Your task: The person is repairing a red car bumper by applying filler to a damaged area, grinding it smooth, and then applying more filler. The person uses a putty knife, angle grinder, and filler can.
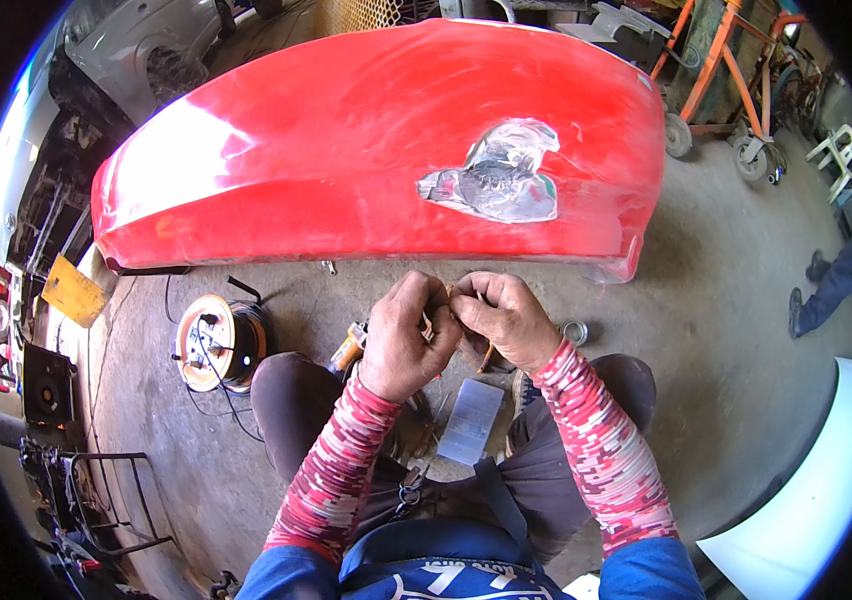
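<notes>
Two hands are close together: the left hand [406, 335] and the right hand [509, 320] pinch a small thing [450, 291] with their fingertips. Below them, between the knees [288, 398], a clear box [471, 421] lies on the floor [726, 330]; I cannot tell what is in it. Just right of the right hand is a round tin [574, 332], too small to see inside.

The small thing is in the gap between the hands. The bit that shows looks brownish, but the fingers hide most of it, so I cannot tell what it is.

Past the hands is a big, shiny red bumper [346, 130], with a rough grey and white patch [506, 180] on it. Just left of the left hand is a yellow tool [348, 348], partly hidden by that hand. Farther left is an orange reel [208, 345] with black cable. Well off to the right are another person's legs [839, 283].
</notes>
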Demonstrator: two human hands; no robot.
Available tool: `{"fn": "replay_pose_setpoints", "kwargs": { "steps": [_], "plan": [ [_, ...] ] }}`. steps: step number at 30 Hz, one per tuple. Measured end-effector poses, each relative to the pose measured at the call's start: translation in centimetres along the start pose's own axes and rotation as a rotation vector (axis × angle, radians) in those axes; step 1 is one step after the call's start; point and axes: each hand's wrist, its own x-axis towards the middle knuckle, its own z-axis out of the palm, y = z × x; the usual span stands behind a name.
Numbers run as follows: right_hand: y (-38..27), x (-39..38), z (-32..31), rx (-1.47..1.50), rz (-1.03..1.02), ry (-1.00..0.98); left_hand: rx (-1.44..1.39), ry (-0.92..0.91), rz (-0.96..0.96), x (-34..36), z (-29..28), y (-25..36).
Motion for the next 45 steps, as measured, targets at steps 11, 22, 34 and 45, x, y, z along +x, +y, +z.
{"fn": "replay_pose_setpoints", "kwargs": {
  "steps": [11,22,34,45],
  "plan": [
    [-0.9,0.2,-0.2,0.167,-0.062,0.324,-0.215,0.099,-0.090,2.7,0.7,-0.2],
    [0.2,0.5,-0.5,0.459,0.047,0.511,0.260,0.283,0.246,10.2,4.6,0.0],
    [-0.6,0.4,-0.6,0.520,0.037,0.450,0.515,0.356,0.320,10.6,5.9,-0.2],
    [-1.0,0.0,-0.9,0.559,0.026,0.444,0.431,0.404,0.192,10.5,7.0,-0.2]
  ]
}}
